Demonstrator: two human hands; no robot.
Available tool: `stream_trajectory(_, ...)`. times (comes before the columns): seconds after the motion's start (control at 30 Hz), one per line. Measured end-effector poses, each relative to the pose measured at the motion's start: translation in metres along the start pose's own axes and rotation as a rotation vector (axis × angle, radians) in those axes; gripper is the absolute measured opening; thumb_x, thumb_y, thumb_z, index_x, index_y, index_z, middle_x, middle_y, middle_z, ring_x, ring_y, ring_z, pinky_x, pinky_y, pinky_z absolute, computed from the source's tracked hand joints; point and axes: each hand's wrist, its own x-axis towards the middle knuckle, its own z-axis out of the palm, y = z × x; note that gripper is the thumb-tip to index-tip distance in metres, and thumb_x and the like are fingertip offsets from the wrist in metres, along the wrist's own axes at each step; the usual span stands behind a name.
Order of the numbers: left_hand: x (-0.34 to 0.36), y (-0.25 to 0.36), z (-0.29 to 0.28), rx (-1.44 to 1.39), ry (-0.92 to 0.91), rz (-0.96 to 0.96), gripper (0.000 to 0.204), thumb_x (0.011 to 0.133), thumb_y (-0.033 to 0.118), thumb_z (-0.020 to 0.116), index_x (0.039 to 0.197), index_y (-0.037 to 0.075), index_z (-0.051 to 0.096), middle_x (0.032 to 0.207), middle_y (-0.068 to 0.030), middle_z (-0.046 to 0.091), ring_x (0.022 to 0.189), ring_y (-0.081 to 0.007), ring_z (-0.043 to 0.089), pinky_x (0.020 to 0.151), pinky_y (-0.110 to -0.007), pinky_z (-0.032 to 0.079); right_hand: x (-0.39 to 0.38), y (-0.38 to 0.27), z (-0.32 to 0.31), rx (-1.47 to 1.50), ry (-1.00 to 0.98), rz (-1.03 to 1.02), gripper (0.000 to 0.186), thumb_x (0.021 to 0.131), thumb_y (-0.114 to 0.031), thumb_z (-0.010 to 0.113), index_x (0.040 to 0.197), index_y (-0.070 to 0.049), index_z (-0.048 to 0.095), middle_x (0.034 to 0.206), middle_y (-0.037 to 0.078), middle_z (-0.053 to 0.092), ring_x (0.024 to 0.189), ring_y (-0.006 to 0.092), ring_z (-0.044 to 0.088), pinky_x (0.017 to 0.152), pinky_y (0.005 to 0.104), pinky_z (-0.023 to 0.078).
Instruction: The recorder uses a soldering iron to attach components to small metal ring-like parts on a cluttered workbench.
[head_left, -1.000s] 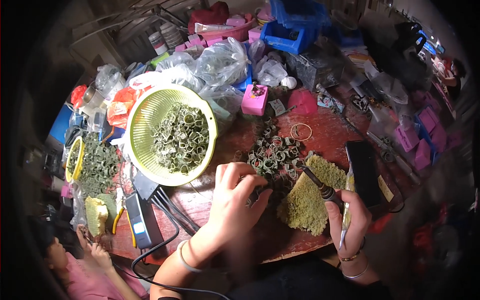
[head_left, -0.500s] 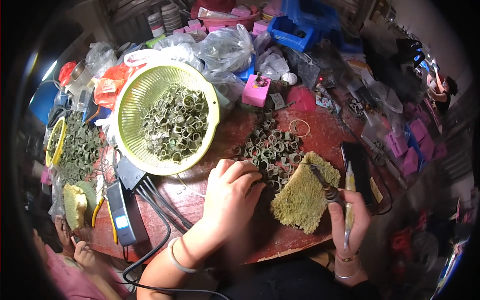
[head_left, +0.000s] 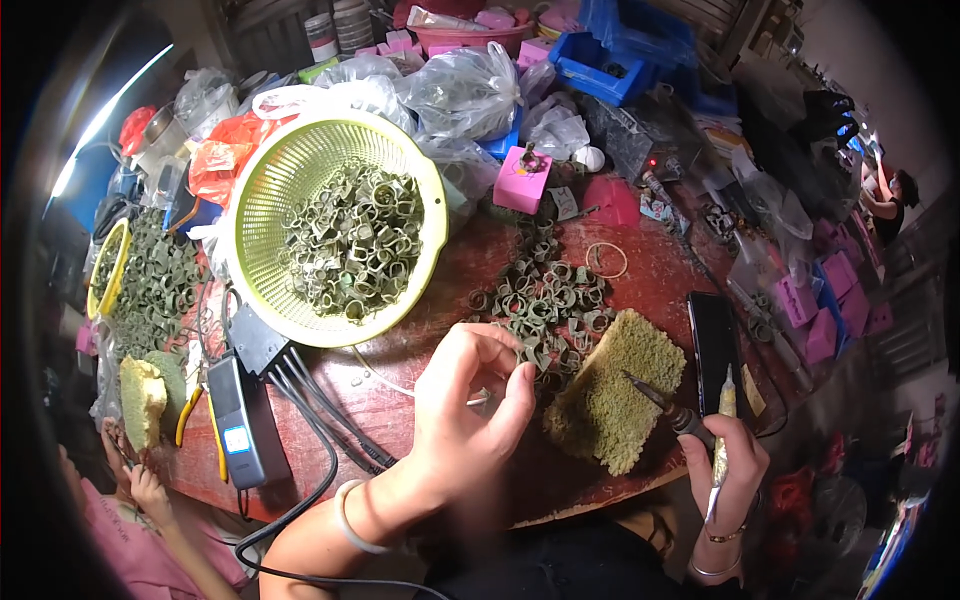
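Observation:
My left hand (head_left: 465,400) is raised over the table, its fingers curled toward the thumb beside a pile of small dark green rings (head_left: 550,300). Whatever sits in that pinch is too small or hidden to make out. In my right hand (head_left: 735,460) is a pen-shaped tool (head_left: 690,422) with a dark, pointed metal tip, like a soldering iron. The same hand also holds a slim tool (head_left: 722,430) with a yellowish wrapped middle and a thin metal end. The pointed tip is over a rough yellow-green sponge pad (head_left: 625,400); contact cannot be made out.
A pale green basket (head_left: 435,230) of similar rings stands left, near a dark power box with cables (head_left: 245,425). Right of the pad lies a black phone (head_left: 712,350). Behind are a pink block (head_left: 521,182) and plastic bags (head_left: 465,95). Another person's hand (head_left: 150,495) works at lower left.
My right hand, with both tools, has moved right and down, drawing the pointed tip lower over the pad. My left hand has turned, bringing the thumb and finger pinch into view.

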Motion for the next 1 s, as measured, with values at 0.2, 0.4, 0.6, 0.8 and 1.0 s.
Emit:
stream_trajectory(0.2, 0.001, -0.013, -0.003, 0.181, -0.001, 0.047, 0.018, 0.077, -0.002, 0.069, 0.079, 0.002, 0.052, 0.073, -0.0017, 0.048, 0.055, -0.0064, 0.041, 0.048, -0.020, 0.035, 0.004, 0.000, 0.003, 0.006, 0.038, -0.032, 0.032, 0.065, -0.008, 0.082, 0.088, -0.002, 0.060, 0.073, 0.013, 0.059, 0.063, 0.0302, 0.058, 0.056, 0.0353, 0.046)
stream_trajectory(0.4, 0.002, -0.003, -0.003, 0.029, -0.037, 0.030, 0.018, 0.078, -0.003, 0.068, 0.085, 0.002, 0.053, 0.083, -0.0039, 0.050, 0.066, -0.0074, 0.046, 0.055, -0.022, 0.040, 0.005, -0.001, 0.005, 0.005, -0.024, -0.005, 0.032, 0.065, -0.008, 0.082, 0.088, -0.002, 0.060, 0.073, 0.013, 0.058, 0.063, 0.0309, 0.057, 0.056, 0.0355, 0.046)
stream_trajectory(0.6, 0.001, 0.000, -0.007, -0.416, -0.311, -0.126, 0.015, 0.085, -0.009, 0.058, 0.096, 0.001, 0.053, 0.111, -0.0114, 0.057, 0.103, -0.0152, 0.056, 0.090, -0.027, 0.047, 0.000, 0.006, 0.003, 0.211, -0.026, 0.191, 0.031, 0.074, -0.020, 0.079, 0.090, -0.001, 0.060, 0.074, 0.009, 0.059, 0.065, 0.0209, 0.058, 0.060, 0.0310, 0.045)
stream_trajectory(0.8, 0.000, 0.001, -0.005, -0.617, -0.376, -0.285, 0.026, 0.084, -0.008, 0.062, 0.104, 0.002, 0.050, 0.107, -0.0111, 0.059, 0.104, -0.0173, 0.057, 0.085, -0.029, 0.050, 0.032, -0.031, 0.017, 0.989, -0.084, 0.109, 0.043, 0.086, -0.021, 0.069, 0.116, 0.004, 0.052, 0.099, 0.012, 0.065, 0.091, 0.0137, 0.061, 0.077, 0.0238, 0.047)
stream_trajectory(1.0, -0.001, 0.004, -0.005, -0.491, -0.371, -0.302, 0.036, 0.082, -0.007, 0.066, 0.115, -0.001, 0.054, 0.106, -0.0056, 0.059, 0.099, -0.0117, 0.058, 0.084, -0.026, 0.051, 0.039, -0.047, 0.014, 1.082, -0.264, 0.254, 0.037, 0.088, -0.020, 0.066, 0.113, 0.007, 0.058, 0.093, 0.016, 0.068, 0.086, 0.0163, 0.064, 0.073, 0.0266, 0.049)
